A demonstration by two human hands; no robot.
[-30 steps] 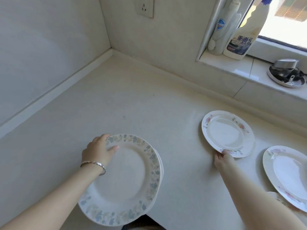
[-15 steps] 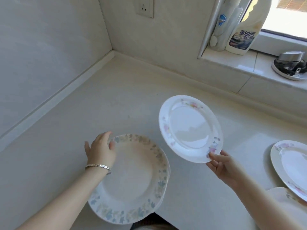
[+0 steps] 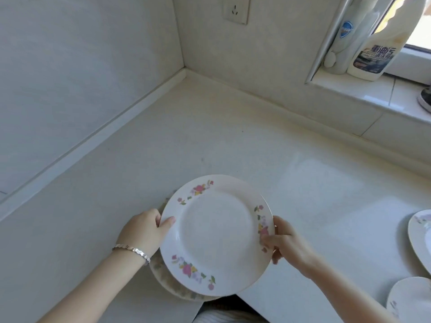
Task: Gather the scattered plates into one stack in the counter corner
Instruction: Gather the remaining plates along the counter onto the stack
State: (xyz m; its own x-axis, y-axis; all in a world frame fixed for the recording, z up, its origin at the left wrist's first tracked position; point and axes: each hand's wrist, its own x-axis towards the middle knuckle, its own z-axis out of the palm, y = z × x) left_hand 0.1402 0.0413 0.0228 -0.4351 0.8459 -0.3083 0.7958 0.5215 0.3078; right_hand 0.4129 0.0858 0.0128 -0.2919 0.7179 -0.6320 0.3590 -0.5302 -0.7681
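Here, the left hand is gripping the pink-flowered plate at its nine o'clock rim, thumb lying on top; the right hand is pinching the rim at three o'clock; the plate is sitting level over a leaf-rimmed plate peeking out at seven o'clock, near the counter's front edge; two other plates are lying toward the view's four o'clock.

A white pink-flowered plate sits nearly level between the left hand and right hand, each gripping its rim. Directly beneath it, a leafy-rimmed plate peeks out below the left hand. Two more white plates lie flat, well right of the right hand.
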